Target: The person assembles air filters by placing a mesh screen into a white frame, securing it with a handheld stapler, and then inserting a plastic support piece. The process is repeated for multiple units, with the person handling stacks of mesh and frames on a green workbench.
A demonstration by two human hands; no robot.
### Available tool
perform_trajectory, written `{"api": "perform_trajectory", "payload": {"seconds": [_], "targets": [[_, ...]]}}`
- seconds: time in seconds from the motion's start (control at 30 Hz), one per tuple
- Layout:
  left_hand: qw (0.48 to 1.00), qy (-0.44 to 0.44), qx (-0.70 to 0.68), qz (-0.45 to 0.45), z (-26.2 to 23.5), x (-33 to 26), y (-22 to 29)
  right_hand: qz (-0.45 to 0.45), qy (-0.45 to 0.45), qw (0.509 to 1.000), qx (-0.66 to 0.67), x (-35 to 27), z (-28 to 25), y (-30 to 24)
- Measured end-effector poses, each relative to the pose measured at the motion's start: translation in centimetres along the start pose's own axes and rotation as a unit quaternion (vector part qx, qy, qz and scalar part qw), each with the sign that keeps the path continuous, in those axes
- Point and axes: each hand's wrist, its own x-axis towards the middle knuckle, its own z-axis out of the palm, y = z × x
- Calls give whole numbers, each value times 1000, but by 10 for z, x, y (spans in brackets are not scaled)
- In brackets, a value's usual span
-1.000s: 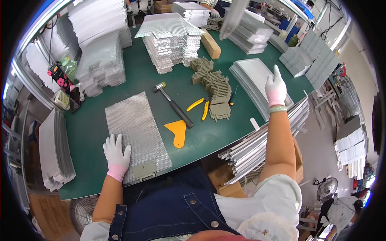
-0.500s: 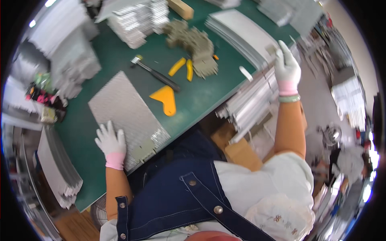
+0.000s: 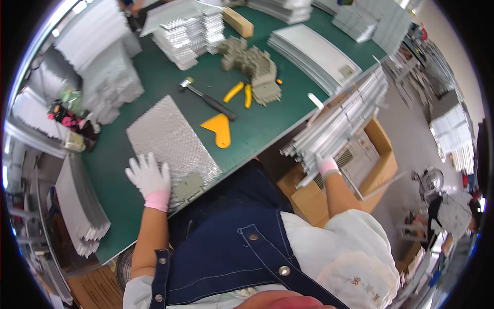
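My left hand (image 3: 150,175), in a white glove with a pink cuff, lies flat with spread fingers on the left edge of a silver mesh-textured panel (image 3: 172,136). On that panel's near corner sits a small grey-green plate (image 3: 190,187) with cut-outs. My right hand (image 3: 327,165), gloved alike, reaches down beside the table to a bundle of long silver metal strips (image 3: 337,126). Its fingers touch the strips' near side and are partly hidden, so their grip does not show. Under the strips stands an open cardboard box (image 3: 383,149).
On the green table (image 3: 262,126) lie a hammer (image 3: 211,104), yellow-handled pliers (image 3: 234,92), an orange-yellow scraper (image 3: 218,129) and a heap of grey-green plates (image 3: 254,67). Stacked panels (image 3: 314,54) stand farther back, mesh stacks (image 3: 185,38) at far left. A fan (image 3: 431,180) is on the right.
My right hand has come down from the corner of the panel stack at the far right to the metal strips beside the table. My left hand stays spread on the mesh panel; the view has shifted slightly.
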Motion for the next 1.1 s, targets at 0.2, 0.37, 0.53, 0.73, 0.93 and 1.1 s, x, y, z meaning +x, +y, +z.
{"api": "perform_trajectory", "payload": {"seconds": [0.2, 0.37, 0.53, 0.73, 0.93, 1.1], "targets": [[998, 28, -47, -2, 7, -9, 0, 66, 14, 972, 223, 36, 18, 7], [997, 34, -57, 27, 4, -1, 3, 142, 23, 882, 448, 43, 39, 3], [994, 40, 0, 104, -24, 4, 9, 153, -37, 859, 488, 8, 10, -29], [832, -156, -482, 225, -113, 20, 92, 121, -30, 839, 530, 47, 37, 32], [512, -568, -644, 26, -107, 31, 137, 84, -35, 843, 530, -17, -13, -17], [447, -595, -668, -2, -97, 38, 149, 66, -99, 763, 636, -67, -50, -58]]}}
